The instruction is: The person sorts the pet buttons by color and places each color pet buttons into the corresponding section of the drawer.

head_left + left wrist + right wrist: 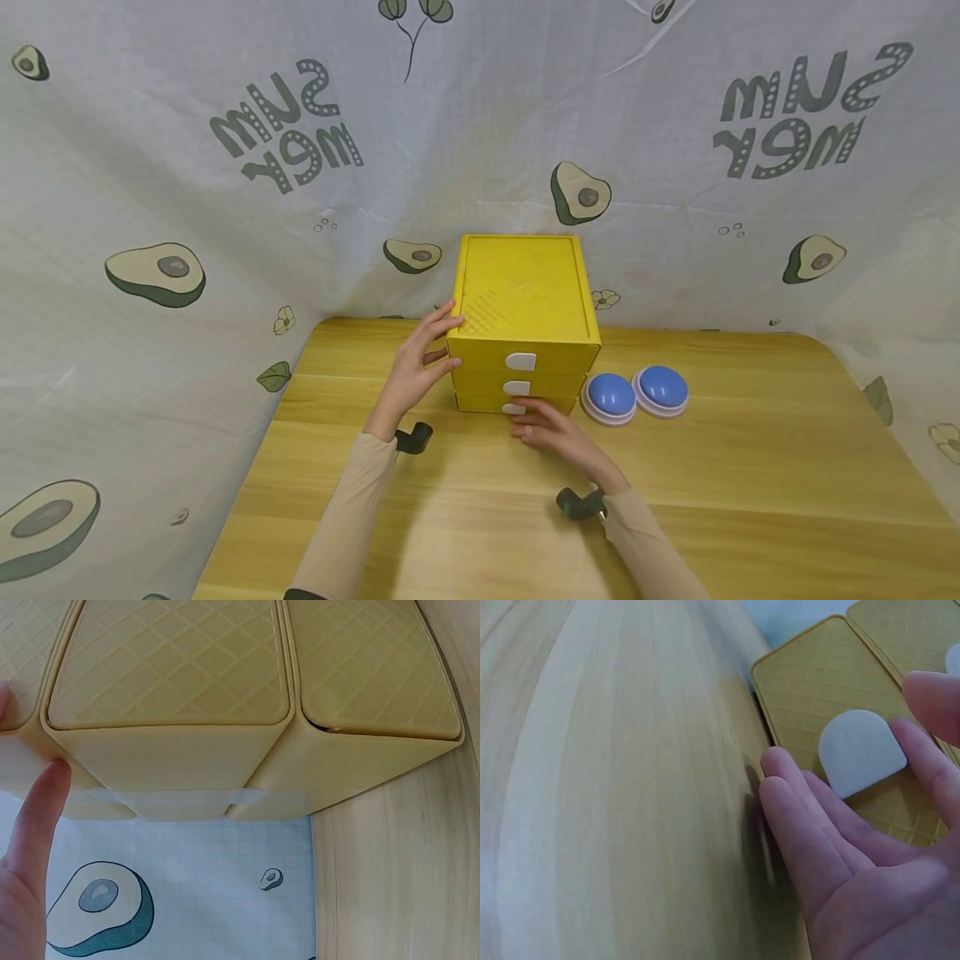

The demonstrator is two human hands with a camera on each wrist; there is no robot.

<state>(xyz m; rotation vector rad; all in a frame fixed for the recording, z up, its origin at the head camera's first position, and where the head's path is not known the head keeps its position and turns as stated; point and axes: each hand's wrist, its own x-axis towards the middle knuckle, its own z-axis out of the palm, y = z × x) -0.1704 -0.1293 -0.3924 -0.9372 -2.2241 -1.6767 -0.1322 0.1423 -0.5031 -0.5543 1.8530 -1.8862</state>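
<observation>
A yellow three-drawer cabinet (528,283) stands at the back of the table, its front toward me. My left hand (414,367) touches the cabinet's left side, fingertips at the top edge and thumb near the front corner. In the left wrist view one finger (45,810) lies against the yellow casing. My right hand (558,435) is at the bottom drawer, its fingers extended around the white tab handle (861,750). In the right wrist view, fingertips lie on both sides of that handle, with the lower fingers close to the tabletop.
Two blue push buttons with pale bases, a nearer one (611,395) and another (663,388), sit right of the cabinet. Behind it hangs a pale avocado-print cloth (480,167). The wooden table (750,467) extends to both sides.
</observation>
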